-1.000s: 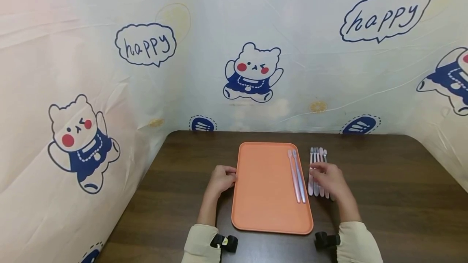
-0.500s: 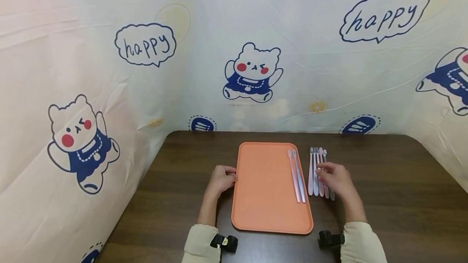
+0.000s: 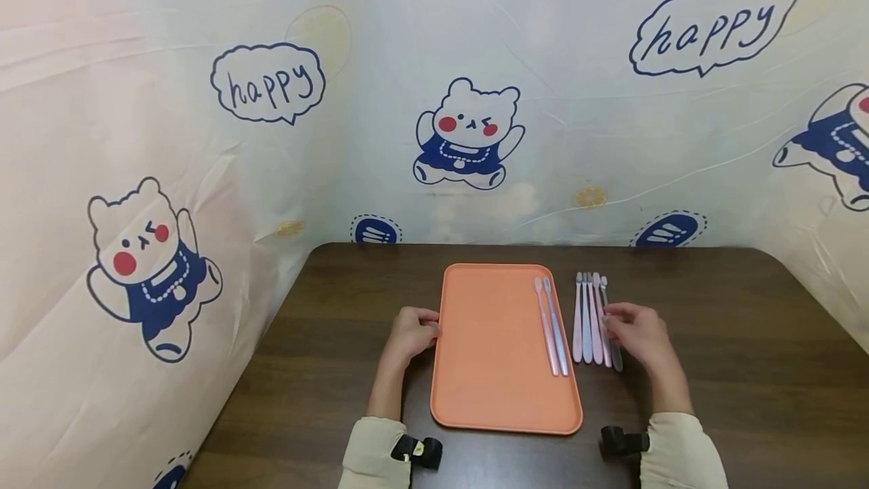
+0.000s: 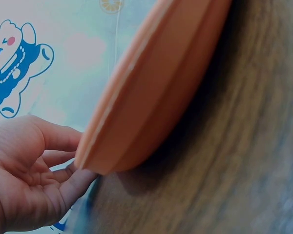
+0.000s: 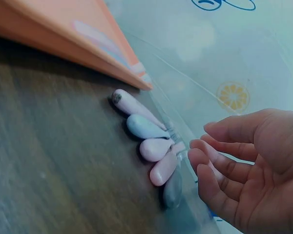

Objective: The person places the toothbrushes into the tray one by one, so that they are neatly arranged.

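An orange tray lies on the dark wooden table. My left hand pinches its left rim, the thumb and fingers at the edge in the left wrist view. Two toothbrushes, one pink and one blue-violet, lie side by side along the tray's right side. Right of the tray, several more toothbrushes in pink, blue and grey lie in a row on the table. My right hand hovers by the rightmost, grey toothbrush, its fingers loosely bent with nothing between them in the right wrist view.
The brown table extends to both sides of the tray. A pale printed curtain stands behind and to the sides of it. Black wrist cameras sit at both cream sleeves.
My right hand has shifted rightward across the row of toothbrushes, uncovering more of the middle ones. The left hand and the tray stay put.
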Action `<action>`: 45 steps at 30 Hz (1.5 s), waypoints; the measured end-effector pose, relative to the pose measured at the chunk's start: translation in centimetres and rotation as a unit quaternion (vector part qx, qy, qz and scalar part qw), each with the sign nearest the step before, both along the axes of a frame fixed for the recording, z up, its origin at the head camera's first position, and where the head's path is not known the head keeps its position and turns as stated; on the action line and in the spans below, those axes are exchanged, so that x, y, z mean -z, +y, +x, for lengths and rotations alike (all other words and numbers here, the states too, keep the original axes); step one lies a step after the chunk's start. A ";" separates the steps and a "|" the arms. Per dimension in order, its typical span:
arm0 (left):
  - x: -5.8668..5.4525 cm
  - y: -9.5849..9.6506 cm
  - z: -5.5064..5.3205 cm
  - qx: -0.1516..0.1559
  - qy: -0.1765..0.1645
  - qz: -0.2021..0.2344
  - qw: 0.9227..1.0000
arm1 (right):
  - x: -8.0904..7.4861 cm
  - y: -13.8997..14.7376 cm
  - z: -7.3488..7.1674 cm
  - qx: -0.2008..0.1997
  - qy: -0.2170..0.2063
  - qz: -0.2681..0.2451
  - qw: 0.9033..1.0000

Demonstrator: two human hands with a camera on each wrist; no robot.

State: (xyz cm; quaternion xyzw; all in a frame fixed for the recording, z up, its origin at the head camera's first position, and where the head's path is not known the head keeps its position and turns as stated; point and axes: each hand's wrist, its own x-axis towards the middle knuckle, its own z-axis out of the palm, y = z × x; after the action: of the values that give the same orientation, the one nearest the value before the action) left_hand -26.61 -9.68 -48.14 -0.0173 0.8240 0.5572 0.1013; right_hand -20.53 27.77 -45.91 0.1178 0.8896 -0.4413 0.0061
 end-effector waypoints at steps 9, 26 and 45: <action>0.1 0.0 0.1 0.000 0.001 0.002 1.000 | 0.4 0.5 0.0 0.016 -0.005 0.003 1.000; 0.0 0.1 0.0 -0.002 0.003 0.005 1.000 | 1.0 1.0 0.2 0.054 -0.032 0.017 0.998; 0.1 0.0 0.0 0.001 -0.001 0.000 1.000 | 1.3 0.7 0.1 0.073 -0.034 0.052 0.995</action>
State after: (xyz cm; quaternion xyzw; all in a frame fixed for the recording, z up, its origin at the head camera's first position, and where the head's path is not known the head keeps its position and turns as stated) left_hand -26.57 -9.71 -48.23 -0.0168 0.8238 0.5573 0.1028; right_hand -20.39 28.45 -47.25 0.1974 0.8998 -0.3891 -0.0022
